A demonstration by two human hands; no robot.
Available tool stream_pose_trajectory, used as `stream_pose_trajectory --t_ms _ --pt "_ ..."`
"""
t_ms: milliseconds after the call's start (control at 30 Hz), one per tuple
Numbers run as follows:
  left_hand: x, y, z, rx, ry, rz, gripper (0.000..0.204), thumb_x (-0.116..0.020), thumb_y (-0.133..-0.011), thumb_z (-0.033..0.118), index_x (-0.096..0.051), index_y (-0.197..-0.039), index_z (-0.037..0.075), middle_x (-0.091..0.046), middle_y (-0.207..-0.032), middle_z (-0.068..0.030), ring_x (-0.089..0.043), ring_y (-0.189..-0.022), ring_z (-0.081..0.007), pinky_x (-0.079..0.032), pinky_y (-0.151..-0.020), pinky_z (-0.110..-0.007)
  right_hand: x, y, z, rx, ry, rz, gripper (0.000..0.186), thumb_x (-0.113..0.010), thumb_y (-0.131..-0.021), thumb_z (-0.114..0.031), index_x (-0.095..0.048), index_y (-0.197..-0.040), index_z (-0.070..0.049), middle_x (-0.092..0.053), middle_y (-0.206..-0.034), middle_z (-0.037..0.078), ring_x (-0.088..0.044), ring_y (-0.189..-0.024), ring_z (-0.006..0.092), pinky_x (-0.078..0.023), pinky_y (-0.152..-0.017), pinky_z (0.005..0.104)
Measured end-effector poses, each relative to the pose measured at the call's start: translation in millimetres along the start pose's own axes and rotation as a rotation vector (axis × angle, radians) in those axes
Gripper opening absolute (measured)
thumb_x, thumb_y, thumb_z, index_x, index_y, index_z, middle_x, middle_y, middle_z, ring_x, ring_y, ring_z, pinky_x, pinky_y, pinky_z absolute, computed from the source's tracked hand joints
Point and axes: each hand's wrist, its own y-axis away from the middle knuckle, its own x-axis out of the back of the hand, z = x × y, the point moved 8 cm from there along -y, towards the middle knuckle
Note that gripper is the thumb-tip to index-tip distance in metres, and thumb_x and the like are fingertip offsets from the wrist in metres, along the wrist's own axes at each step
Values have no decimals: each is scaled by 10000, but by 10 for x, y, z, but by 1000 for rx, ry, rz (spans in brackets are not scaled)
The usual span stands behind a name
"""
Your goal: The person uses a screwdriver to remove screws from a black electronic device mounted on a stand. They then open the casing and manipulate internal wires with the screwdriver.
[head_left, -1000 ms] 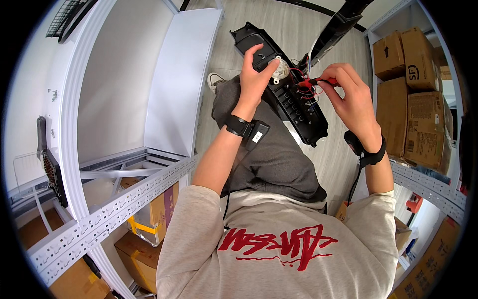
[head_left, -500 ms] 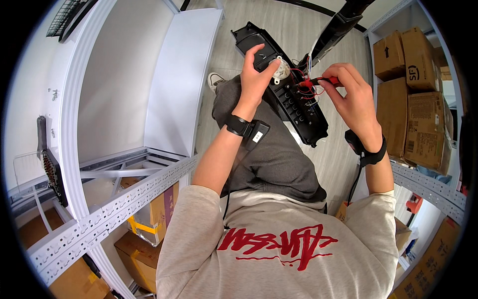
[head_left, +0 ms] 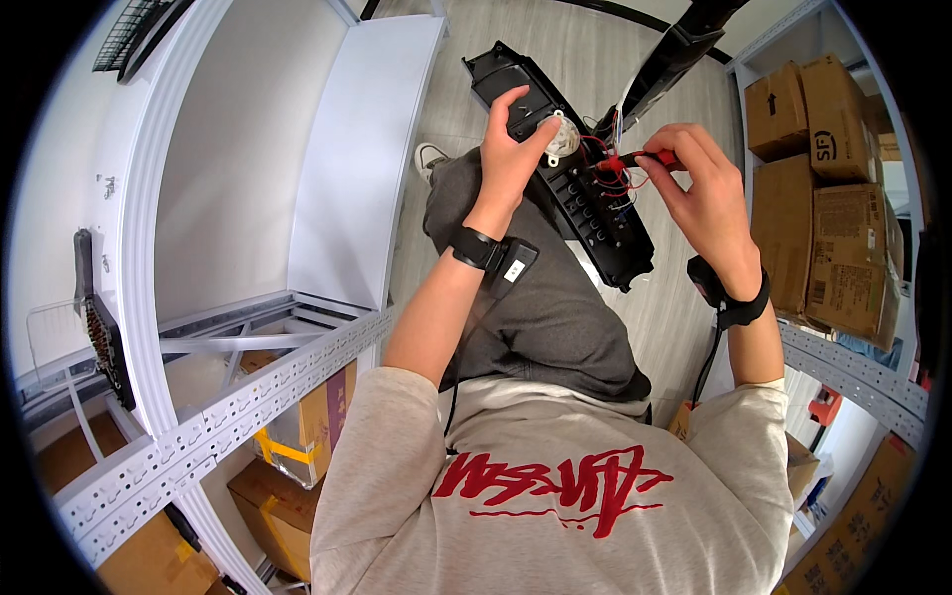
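Note:
A long black plastic housing (head_left: 615,253) lies at a slant beyond my lap, its ribbed, hollow side facing up. My left hand (head_left: 509,154) grips its near edge, index finger over the panel and thumb against a clear round part (head_left: 563,142) set into it; the other fingers are mostly hidden. My right hand (head_left: 704,188) pinches a red-and-black screwdriver-like tool (head_left: 666,159), pointed left at a cluster of thin red wires (head_left: 615,177) over the housing. Its tip cannot be made out among the wires.
A black post (head_left: 674,64) with pale wires rises behind the housing. Cardboard boxes (head_left: 848,248) fill the right shelf. At left stands a white metal rack (head_left: 367,149) with a perforated beam (head_left: 238,402) and more boxes beneath. My grey-trousered leg (head_left: 545,307) is under the housing.

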Motion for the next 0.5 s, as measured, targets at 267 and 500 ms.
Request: stream_pose_trajectory --t_ms 267,500 --pt "-18 23 47 35 24 -1 502 -723 -792 101 -491 -1236 63 -530 -1138 -47 -536 -997 -119 -448 -856 -261 -21 36 46 -50 -28 -2 158 -702 -769 -3 -595 -885 -19 -582 -828 71 -625 -681 191 -523 -598 279" --pt "-9 14 32 13 4 -5 503 -723 -792 102 -490 -1236 64 -530 -1137 -46 -535 -1000 -118 -447 -857 -257 -55 35 -112 125 50 -42 168 -706 -775 -42 -593 -898 -31 -593 -854 84 -618 -732 238 -504 -623 314"
